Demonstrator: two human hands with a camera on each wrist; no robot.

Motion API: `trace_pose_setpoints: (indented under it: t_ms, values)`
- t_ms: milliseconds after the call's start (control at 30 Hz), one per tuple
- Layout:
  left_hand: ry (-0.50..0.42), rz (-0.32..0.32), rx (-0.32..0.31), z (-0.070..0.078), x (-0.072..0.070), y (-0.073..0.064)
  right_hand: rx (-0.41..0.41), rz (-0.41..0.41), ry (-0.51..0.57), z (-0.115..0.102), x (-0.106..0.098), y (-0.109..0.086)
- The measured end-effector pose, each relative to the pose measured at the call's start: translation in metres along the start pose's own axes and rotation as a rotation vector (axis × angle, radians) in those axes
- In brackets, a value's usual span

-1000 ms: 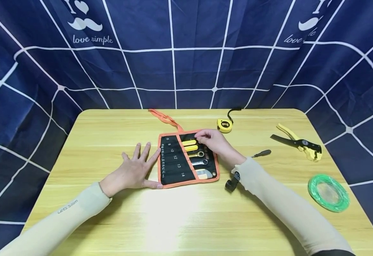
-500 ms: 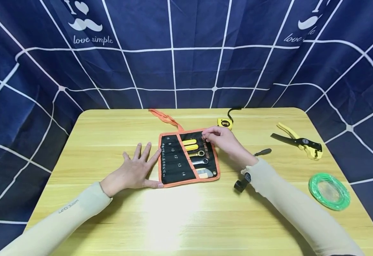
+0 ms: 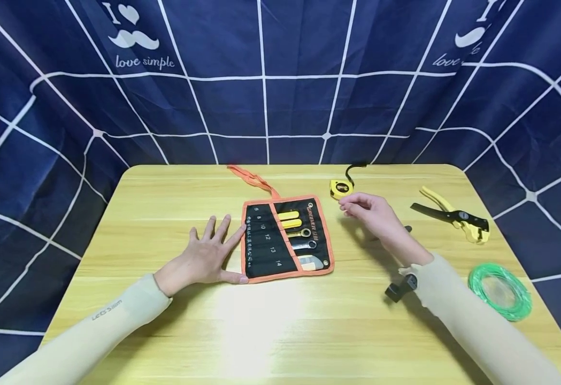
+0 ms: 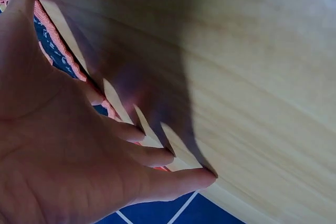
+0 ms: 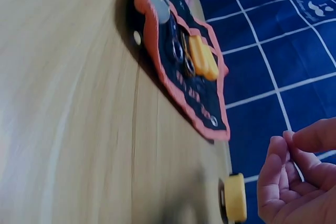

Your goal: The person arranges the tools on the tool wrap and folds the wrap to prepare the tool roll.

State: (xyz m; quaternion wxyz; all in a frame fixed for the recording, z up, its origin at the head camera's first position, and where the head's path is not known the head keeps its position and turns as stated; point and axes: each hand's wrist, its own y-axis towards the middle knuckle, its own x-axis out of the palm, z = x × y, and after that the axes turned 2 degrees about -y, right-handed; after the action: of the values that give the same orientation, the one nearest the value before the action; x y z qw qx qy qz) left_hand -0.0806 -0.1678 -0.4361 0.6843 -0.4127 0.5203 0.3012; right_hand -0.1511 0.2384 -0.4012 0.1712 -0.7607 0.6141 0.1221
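A black tool pouch with orange trim (image 3: 270, 240) lies unrolled in mid-table. From its slots stick yellow handles (image 3: 290, 219), ratchet wrenches (image 3: 304, 233) and a grey-ended tool (image 3: 311, 262). My left hand (image 3: 208, 254) rests with fingers spread at the pouch's left side, thumb and index finger touching its trim. To the right of the pouch, above the table, is my right hand (image 3: 371, 214), fingers loosely bent and nothing visible between them. A yellow tape measure (image 3: 341, 189) lies just beyond its fingertips. Beneath this hand, a screwdriver (image 3: 407, 229) is mostly hidden.
Yellow-and-black wire strippers (image 3: 458, 216) lie at the right, with a coil of green wire (image 3: 482, 272) nearer me. An orange strap (image 3: 253, 179) trails from the pouch toward the back edge. A blue checked curtain (image 3: 294, 107) surrounds the wooden table (image 3: 189, 331).
My right hand has left the pouch's upper right part and moved right, uncovering the printed lettering there. The left hand has stayed in place at the pouch's edge.
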Motion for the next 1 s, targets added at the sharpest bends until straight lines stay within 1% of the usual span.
trace_pose_setpoints:
  t_ms: [67,267,367,500,567,633,733,833,1000]
  values:
    - [-0.009,0.002,0.005,-0.001,0.001,0.001,-0.007,0.015,-0.005,0.004,-0.008,-0.006]
    - [-0.038,0.036,0.030,-0.001,0.001,0.000,-0.039,0.049,0.038,0.018,-0.032,-0.024]
    - [-0.047,0.032,0.030,0.000,0.001,0.000,-0.054,0.082,0.120,0.024,-0.046,-0.034]
    - [-0.050,0.028,0.018,0.001,-0.001,0.001,-0.087,0.126,0.283,0.033,-0.065,-0.047]
    - [-0.047,0.022,0.014,0.000,-0.002,0.001,-0.097,0.139,0.330,0.036,-0.074,-0.053]
    - [-0.041,0.017,0.012,0.000,-0.003,0.002,-0.099,0.148,0.355,0.041,-0.080,-0.057]
    - [-0.029,0.000,0.007,-0.001,-0.003,0.002,-0.081,0.157,0.334,0.049,-0.087,-0.061]
    - [-0.021,-0.011,0.003,-0.002,-0.004,0.003,-0.048,0.162,0.287,0.057,-0.092,-0.064]
    - [-0.023,-0.010,0.007,-0.001,-0.003,0.004,0.039,0.186,0.146,0.064,-0.101,-0.067]
